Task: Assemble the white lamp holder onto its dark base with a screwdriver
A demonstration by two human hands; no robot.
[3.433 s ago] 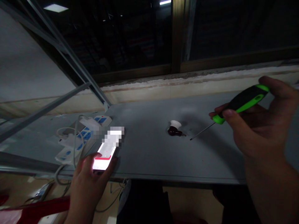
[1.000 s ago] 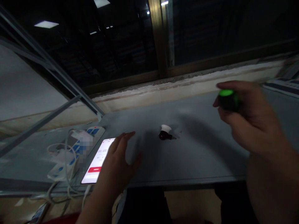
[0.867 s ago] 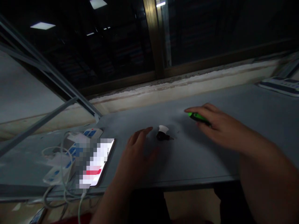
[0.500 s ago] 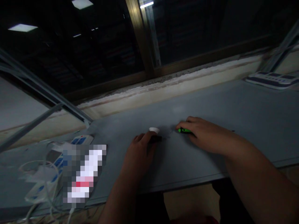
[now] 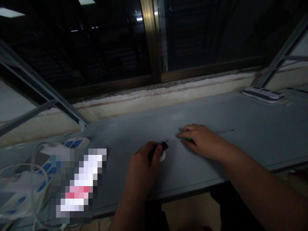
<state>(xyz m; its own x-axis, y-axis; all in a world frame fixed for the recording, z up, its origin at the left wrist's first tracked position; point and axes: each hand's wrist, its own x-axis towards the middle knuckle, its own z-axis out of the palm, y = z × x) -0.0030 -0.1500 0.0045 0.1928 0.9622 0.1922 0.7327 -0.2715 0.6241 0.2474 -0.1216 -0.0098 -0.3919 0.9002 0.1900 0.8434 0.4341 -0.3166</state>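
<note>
My left hand [image 5: 141, 163] grips a small dark part with a white cap [image 5: 161, 150] and holds it just above the grey table [image 5: 252, 128]. My right hand [image 5: 203, 142] lies palm down on the table, covering the green-and-black screwdriver [image 5: 189, 139]. Only a sliver of the green handle shows under the fingers. The thin metal shaft [image 5: 225, 131] sticks out to the right past the hand. The two hands are close together but not touching.
A lit phone [image 5: 79, 184], partly pixelated, lies at the table's front left. Beside it are white power strips with blue sockets [image 5: 72, 143] and tangled cables [image 5: 21, 189]. Another power strip [image 5: 261, 94] sits at the far right. A dark window runs behind.
My left hand left the phone, reached right and picked up the small dark part. My right hand laid the screwdriver down flat on the table and now rests over it.
</note>
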